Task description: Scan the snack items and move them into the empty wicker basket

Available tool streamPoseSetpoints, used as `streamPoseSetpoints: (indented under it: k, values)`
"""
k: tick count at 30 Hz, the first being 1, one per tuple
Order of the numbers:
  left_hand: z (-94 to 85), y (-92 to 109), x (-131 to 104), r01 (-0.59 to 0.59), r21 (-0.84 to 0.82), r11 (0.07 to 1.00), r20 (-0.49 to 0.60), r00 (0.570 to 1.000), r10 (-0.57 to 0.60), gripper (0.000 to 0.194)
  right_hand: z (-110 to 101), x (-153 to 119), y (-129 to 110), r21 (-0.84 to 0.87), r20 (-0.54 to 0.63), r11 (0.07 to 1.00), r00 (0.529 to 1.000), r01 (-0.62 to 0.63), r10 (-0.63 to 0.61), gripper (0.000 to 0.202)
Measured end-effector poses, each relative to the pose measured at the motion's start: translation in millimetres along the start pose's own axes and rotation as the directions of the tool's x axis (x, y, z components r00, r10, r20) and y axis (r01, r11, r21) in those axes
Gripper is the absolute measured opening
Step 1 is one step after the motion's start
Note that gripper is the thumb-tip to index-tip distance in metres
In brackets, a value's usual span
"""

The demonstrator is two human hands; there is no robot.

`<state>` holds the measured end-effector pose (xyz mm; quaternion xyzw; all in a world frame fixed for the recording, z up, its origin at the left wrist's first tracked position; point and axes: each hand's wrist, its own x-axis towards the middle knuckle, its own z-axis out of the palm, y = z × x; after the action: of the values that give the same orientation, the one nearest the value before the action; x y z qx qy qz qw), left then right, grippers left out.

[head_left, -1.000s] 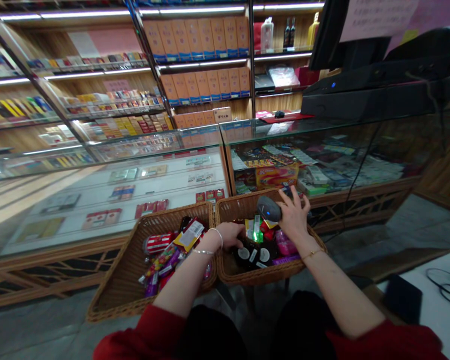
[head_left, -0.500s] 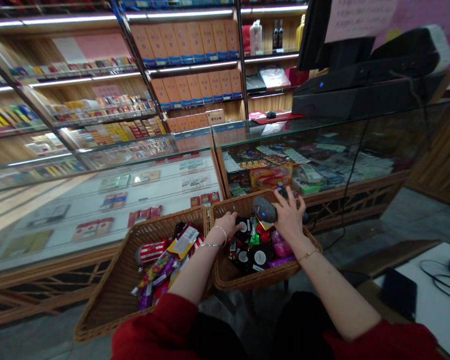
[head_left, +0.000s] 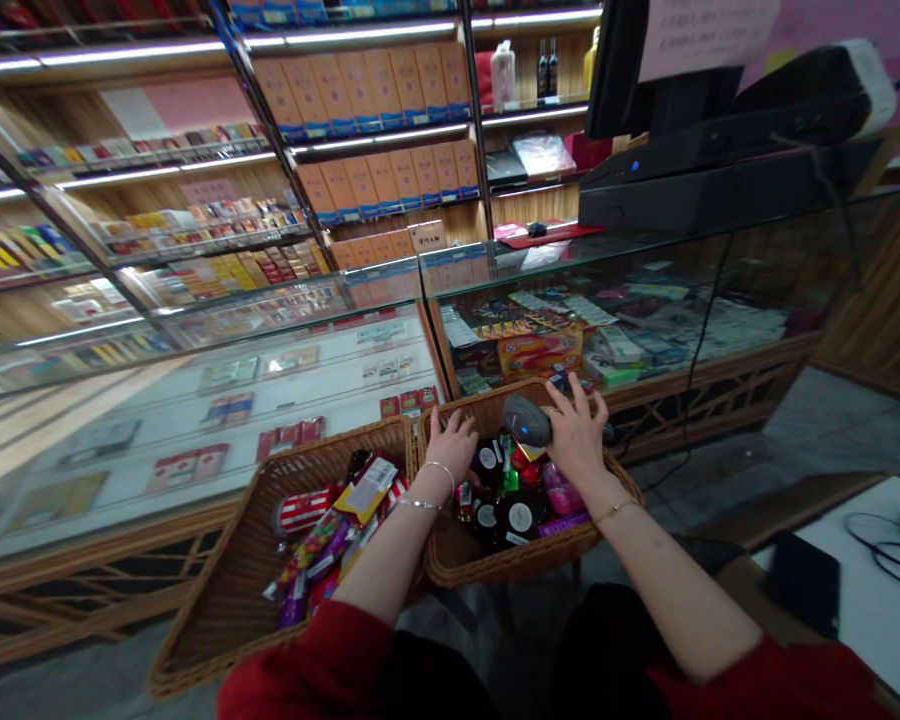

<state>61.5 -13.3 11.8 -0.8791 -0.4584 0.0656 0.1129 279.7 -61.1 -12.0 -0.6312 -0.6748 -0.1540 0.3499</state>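
My left hand (head_left: pixel 452 450) is over the left side of the right wicker basket (head_left: pixel 461 575), its fingers apart and nothing in it. Held in my right hand (head_left: pixel 576 440) is a dark grey scanner (head_left: pixel 526 421) with a small blue light, above the same basket; some of its fingers stick out. Below them lie black round packs with white labels (head_left: pixel 521 517), a green wrapper (head_left: pixel 509 470) and purple packs (head_left: pixel 562 490). The left wicker basket (head_left: pixel 210 590) holds a red-and-white striped pack (head_left: pixel 304 510), a yellow pack with a barcode (head_left: pixel 367 488) and several colourful wrapped items.
Glass display counters (head_left: pixel 330 375) stand beyond the baskets, with stocked shelves (head_left: pixel 360 90) behind. A monitor and dark machine (head_left: pixel 667 190) sit on the right counter, a cable hanging down. At the right, a white table (head_left: pixel 877 560) bears a dark flat object (head_left: pixel 805 585) and cables.
My left hand has lifted up and slightly left from beside the black packs, and its fingers have spread. My right hand with the scanner has hardly moved.
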Motion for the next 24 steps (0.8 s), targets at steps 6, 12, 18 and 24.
streamPoseSetpoints:
  k: [6,12,18,24]
  values:
    - [-8.4,1.9,-4.4,-0.019,0.025,1.000,-0.081,0.997,0.021,0.065,1.5,-0.1,-0.3,-0.013,0.001,1.000,1.000,-0.007,0.007,0.031]
    - [-24.5,-5.5,-15.9,0.066,0.013,0.998,-0.214,0.975,-0.062,0.073,3.7,-1.9,-0.8,-0.014,-0.023,1.000,1.000,-0.001,0.001,0.029]
    - [-25.0,-18.9,-28.4,0.254,-0.057,0.965,-0.321,0.911,-0.259,0.079,1.0,-2.9,-2.9,-0.027,-0.019,1.000,1.000,0.004,-0.005,0.028]
    - [-12.9,-25.0,-34.9,0.386,-0.123,0.914,-0.351,0.845,-0.404,0.079,3.6,-4.0,-3.0,-0.031,-0.024,0.999,0.999,0.026,-0.027,0.029]
